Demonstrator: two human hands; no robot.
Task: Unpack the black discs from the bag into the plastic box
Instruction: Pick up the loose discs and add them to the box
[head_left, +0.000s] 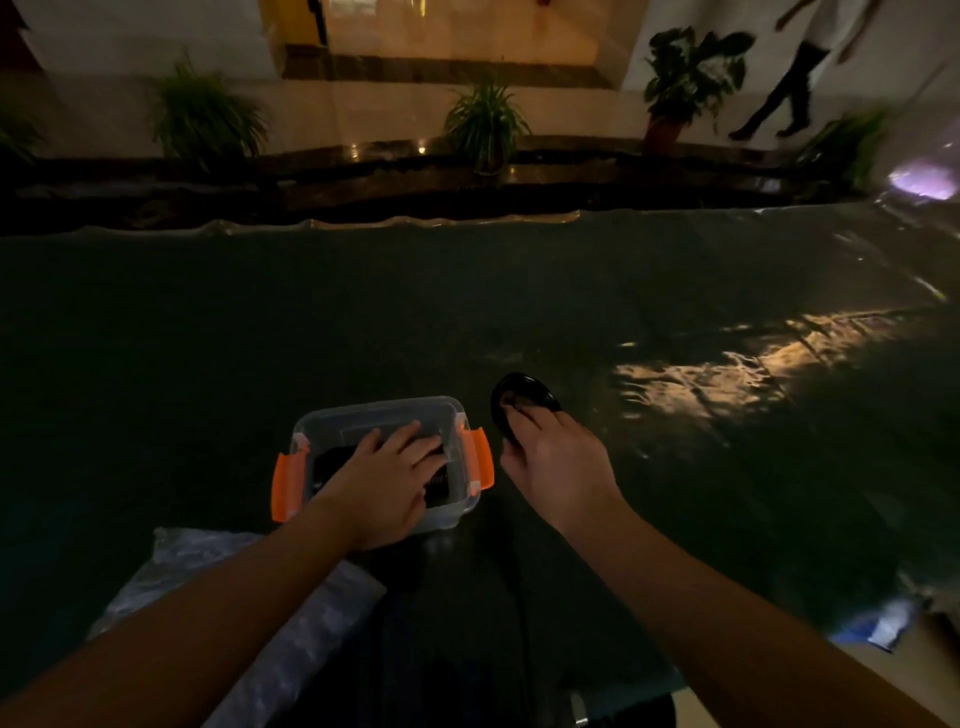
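A clear plastic box (382, 457) with orange latches (284, 486) on its left and right sides sits on a dark table (208, 338), near the middle and close to the person. The left hand (387, 483) lies flat inside the box, fingers straight and spread, pressing down on black discs (332, 462) stacked at the bottom. Those discs show only as a dark mass under the palm, with a ridged edge visible near the fingertips; their number cannot be told.

Just right of the box, the right hand (553, 457) grips one more disc (522, 402), with the fingers curled over its near rim and the thumb below. This disc is glossy black, round and thin, tilted up on edge so that its face turns to the left; it is held above the table and apart from the box.

The hands are apart, the box's right latch between them.

A clear, crinkled bag (228, 587) lies flat on the near left, under the left forearm.

At the far edge of the table stand potted plants (485, 124); a person's legs (784, 98) appear at the far right.
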